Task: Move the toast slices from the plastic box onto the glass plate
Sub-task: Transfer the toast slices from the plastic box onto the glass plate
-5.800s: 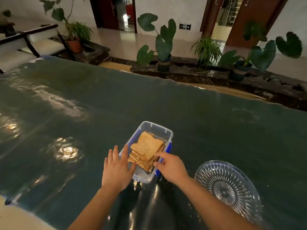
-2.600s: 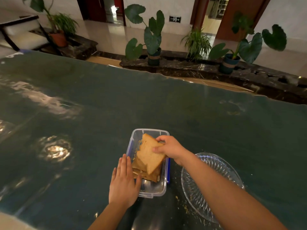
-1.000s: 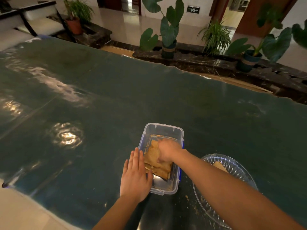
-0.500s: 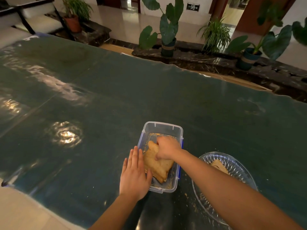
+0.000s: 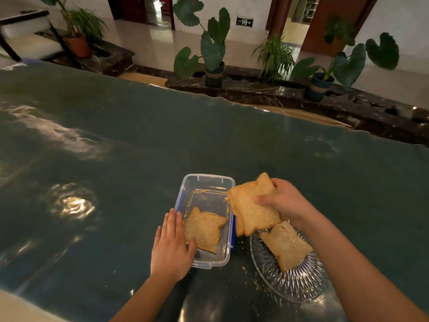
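Observation:
A clear plastic box (image 5: 206, 182) with blue clips stands on the dark green table, and one toast slice (image 5: 204, 230) lies in its near half. My left hand (image 5: 170, 248) rests flat against the box's left near corner, fingers apart. My right hand (image 5: 284, 201) grips a small stack of toast slices (image 5: 251, 206), held in the air between the box and the glass plate (image 5: 299, 284). Another toast slice (image 5: 286, 246) lies on the plate, partly under the held stack.
Crumbs are scattered on the table between box and plate. The glossy green table (image 5: 162, 140) stretches far and to both sides. Beyond its far edge stand potted plants (image 5: 212, 49) on a dark stone ledge.
My right hand has lifted a stack of toast out of the box and carried it right, over the plate's edge. One slice stays in the box. My left hand has not moved.

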The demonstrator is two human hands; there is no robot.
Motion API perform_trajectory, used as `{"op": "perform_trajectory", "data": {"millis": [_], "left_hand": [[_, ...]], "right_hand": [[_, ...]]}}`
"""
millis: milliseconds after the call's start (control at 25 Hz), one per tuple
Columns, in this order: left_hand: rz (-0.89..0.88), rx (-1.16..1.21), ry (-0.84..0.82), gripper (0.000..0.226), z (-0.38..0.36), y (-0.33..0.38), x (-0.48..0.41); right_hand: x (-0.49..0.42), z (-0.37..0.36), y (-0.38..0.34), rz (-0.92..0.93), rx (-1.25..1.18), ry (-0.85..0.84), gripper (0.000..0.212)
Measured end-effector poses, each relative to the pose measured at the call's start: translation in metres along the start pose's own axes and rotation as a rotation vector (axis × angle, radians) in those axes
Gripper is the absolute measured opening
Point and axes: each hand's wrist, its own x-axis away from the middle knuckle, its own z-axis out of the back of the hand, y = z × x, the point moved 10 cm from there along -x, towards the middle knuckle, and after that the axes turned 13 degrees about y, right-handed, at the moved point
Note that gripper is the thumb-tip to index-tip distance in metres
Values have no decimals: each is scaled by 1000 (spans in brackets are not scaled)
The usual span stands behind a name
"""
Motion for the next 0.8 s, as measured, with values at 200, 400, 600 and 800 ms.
{"op": "perform_trajectory", "data": {"millis": [200,400,600,800], "left_hand": [[-3,-1,1,77,-1,-1,0],[1,-19,-12,77,-1,-2,-1],[-1,-26,-19,77,-1,-2,0],[-4,-31,-10,77,-1,-4,-1]], "right_hand": [[13,53,80,-164,-84,12,38],[27,48,153,-295,-54,-8,42],[23,54,166,-189,338,136,24],[23,61,121,19,643,369,58]]}}
